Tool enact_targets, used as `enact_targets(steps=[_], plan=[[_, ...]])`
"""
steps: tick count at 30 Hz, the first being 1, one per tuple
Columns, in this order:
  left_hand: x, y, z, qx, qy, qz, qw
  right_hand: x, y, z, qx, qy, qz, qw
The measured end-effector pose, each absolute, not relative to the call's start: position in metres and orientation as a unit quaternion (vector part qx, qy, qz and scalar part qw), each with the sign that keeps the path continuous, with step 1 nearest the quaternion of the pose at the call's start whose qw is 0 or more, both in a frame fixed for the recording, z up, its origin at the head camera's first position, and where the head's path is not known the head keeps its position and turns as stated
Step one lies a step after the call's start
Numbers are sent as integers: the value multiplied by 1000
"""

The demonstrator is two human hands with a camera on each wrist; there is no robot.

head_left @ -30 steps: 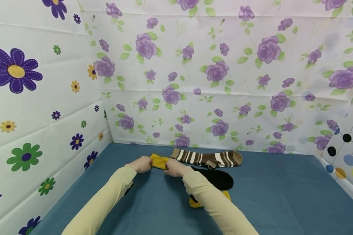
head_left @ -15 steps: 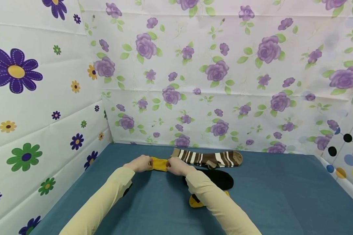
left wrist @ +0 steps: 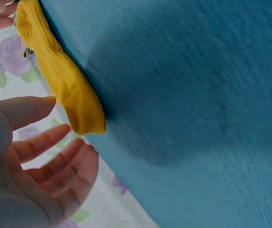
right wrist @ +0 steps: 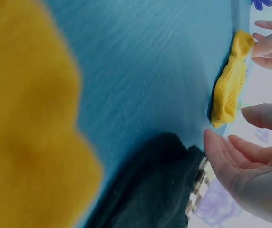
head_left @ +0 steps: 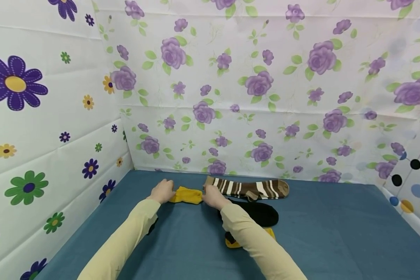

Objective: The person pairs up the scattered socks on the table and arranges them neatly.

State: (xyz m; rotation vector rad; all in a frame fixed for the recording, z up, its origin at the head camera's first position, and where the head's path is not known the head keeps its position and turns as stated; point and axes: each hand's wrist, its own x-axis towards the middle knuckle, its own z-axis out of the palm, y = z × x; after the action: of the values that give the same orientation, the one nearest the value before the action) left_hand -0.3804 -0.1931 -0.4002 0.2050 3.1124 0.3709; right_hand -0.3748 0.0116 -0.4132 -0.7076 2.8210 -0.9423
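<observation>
A short ribbed yellow sock (head_left: 187, 195) lies flat near the back of the blue surface, between both hands. At its left end is my left hand (head_left: 162, 191); in the left wrist view its thumb tip comes right to the sock's edge, the other fingers loosely spread. My right hand (head_left: 214, 197) is at the opposite end. The right wrist view shows its thumb and fingers parted, with nothing gripped between them and the yellow sock (right wrist: 230, 88) just past the fingertips.
Behind my right hand lies a brown-and-white striped sock (head_left: 234, 187). A black sock (head_left: 260, 213) is nearer, partly under my right forearm. Another yellow sock with dark patches (head_left: 233, 244) shows below that forearm. Flower-patterned sheets (head_left: 231, 136) wall the back and left.
Both hands have let go of the yellow sock's ends, the left moving slightly left and the right slightly right. The sock now lies flat between them.
</observation>
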Motion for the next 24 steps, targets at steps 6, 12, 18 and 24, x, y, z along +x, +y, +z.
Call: enact_targets(steps=[6, 12, 18, 24], plan=[[-381, -194, -404, 30, 992, 122, 26, -377, 11, -418, -219, 912, -342, 58], [-383, -195, -405, 34, 988, 142, 44, -377, 6, -418, -193, 895, -395, 81], [-382, -196, -405, 43, 985, 162, 37, -373, 3, -416, -163, 875, -448, 88], [-379, -198, -405, 64, 981, 183, 21, -370, 0, -417, -139, 862, -480, 80]])
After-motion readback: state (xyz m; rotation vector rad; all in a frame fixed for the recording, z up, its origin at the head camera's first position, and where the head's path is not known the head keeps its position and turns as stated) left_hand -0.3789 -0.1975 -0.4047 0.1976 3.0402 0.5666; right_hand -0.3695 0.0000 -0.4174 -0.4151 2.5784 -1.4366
